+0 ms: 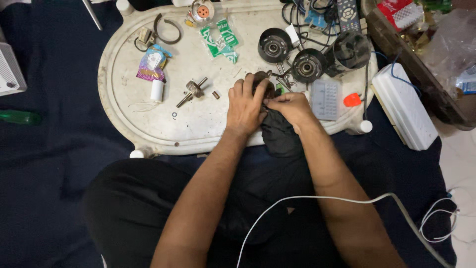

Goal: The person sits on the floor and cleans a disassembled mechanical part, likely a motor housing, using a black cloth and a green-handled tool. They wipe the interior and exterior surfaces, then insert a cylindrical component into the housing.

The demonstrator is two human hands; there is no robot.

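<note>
Your white oval bench (pixel 148 124) carried a shaft (pixel 192 91), white cylinder (pixel 157 91), green packet (pixel 221 39), two black motor housings (pixel 274 45), grey keypad (pixel 326 99), and foil packet (pixel 152 62).

Bare tray (pixel 148 106) left of rotor shaft (pixel 192 91); motor housings (pixel 290 54) crowding right.

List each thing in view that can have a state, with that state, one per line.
left hand: closed over a dark round part, on the tray
right hand: pinching at the same part, over a black cloth
rotor shaft: lying loose on the white tray
two black end covers: removed, bearings facing up
green packet: torn open
</note>
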